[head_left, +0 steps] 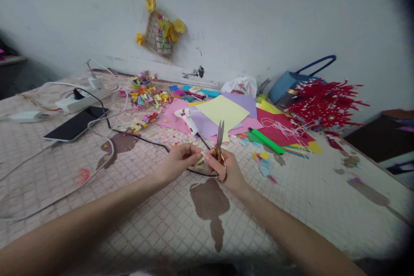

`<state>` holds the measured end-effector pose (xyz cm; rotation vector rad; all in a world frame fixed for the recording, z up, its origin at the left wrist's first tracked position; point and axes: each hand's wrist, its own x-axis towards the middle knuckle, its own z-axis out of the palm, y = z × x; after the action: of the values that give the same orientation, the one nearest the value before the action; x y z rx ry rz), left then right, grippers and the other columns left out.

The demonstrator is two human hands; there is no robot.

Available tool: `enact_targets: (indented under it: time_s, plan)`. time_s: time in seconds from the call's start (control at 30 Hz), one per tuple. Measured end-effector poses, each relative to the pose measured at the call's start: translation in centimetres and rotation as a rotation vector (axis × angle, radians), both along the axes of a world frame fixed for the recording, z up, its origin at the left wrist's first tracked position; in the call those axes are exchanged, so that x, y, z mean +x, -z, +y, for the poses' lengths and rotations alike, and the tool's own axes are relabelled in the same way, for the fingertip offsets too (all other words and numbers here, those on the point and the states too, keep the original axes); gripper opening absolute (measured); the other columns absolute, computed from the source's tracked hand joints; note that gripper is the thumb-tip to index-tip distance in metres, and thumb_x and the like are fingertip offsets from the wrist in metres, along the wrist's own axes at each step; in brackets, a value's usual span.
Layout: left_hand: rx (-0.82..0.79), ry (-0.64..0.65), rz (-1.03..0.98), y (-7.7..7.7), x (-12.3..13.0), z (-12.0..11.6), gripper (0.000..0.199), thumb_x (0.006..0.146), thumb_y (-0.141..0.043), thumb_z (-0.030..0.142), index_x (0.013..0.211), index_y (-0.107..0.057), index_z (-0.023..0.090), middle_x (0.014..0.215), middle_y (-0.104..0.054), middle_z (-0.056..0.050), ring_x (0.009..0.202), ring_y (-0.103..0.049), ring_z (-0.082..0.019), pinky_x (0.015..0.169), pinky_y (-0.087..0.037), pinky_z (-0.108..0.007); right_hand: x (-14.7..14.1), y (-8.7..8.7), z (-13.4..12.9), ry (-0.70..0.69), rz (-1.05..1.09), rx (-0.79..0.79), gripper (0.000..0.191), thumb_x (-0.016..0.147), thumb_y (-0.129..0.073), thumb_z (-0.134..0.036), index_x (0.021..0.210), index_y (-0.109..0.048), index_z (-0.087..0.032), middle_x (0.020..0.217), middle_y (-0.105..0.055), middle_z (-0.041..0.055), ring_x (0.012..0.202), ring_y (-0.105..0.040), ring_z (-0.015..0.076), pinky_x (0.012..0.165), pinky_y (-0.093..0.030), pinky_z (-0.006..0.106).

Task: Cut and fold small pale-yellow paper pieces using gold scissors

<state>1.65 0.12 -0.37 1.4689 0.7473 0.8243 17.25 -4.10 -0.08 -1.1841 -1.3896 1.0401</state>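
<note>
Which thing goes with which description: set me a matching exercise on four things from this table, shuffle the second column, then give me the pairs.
Things
1. Scissors
2. Glue gun
3. Marker
4. Flat device

Descriptions
A. Bright green, right of the scissors in the picture
B. Black-screened, lying near the white power strip
C. Held in the right hand, blades pointing away from the person
D. White, lying among the coloured paper sheets

Right pairs: 1-C, 2-D, 3-A, 4-B

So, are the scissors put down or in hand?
In hand: the right hand holds the scissors by their gold handles, blades pointing away.
</note>
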Motion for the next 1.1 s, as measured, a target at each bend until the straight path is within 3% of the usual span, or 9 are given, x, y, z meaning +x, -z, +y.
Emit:
enact_targets:
  time_s: [0.47, 0.73, 1.1]
  plan:
    - [0.027, 0.005, 0.003, -0.2, -0.03, -0.05, 0.021, 0.075, -0.058, 0.031, 0.079, -0.055, 0.011, 0.07, -0.057, -0.002, 0.066, -0.053, -0.011, 0.061, -0.039, -0.023, 0.3, 0.25, 0.09, -0.044, 0.051, -0.05, 0.025, 0.076, -0.057, -0.039, 0.069, -0.054, -0.016, 0.052, -0.046, -0.0039, 0.045, -0.041, 0.0079, 0.045, -0.032, 0.021]
    - [0.056, 0.004, 0.033, -0.04, 0.04, 0.0, 0.023, 0.077, -0.054, 0.034, 0.074, -0.053, 0.012, 0.065, -0.055, 0.0, 0.059, -0.048, -0.009, 0.055, -0.036, -0.022, 0.12, 0.13, -0.02, -0.01, -0.001, -0.012, 0.024, 0.077, -0.056, -0.037, 0.066, -0.052, -0.016, 0.051, -0.045, -0.0041, 0.045, -0.04, 0.0078, 0.045, -0.034, 0.02]
    - [0.018, 0.006, 0.021, -0.34, 0.03, -0.05, 0.025, 0.076, -0.055, 0.036, 0.071, -0.051, 0.012, 0.062, -0.053, 0.001, 0.058, -0.048, -0.009, 0.054, -0.036, -0.021, 0.1, 0.63, -0.01, -0.062, 0.016, -0.012, 0.021, 0.077, -0.057, -0.034, 0.068, -0.053, -0.016, 0.05, -0.044, -0.0044, 0.045, -0.04, 0.0078, 0.045, -0.032, 0.021]
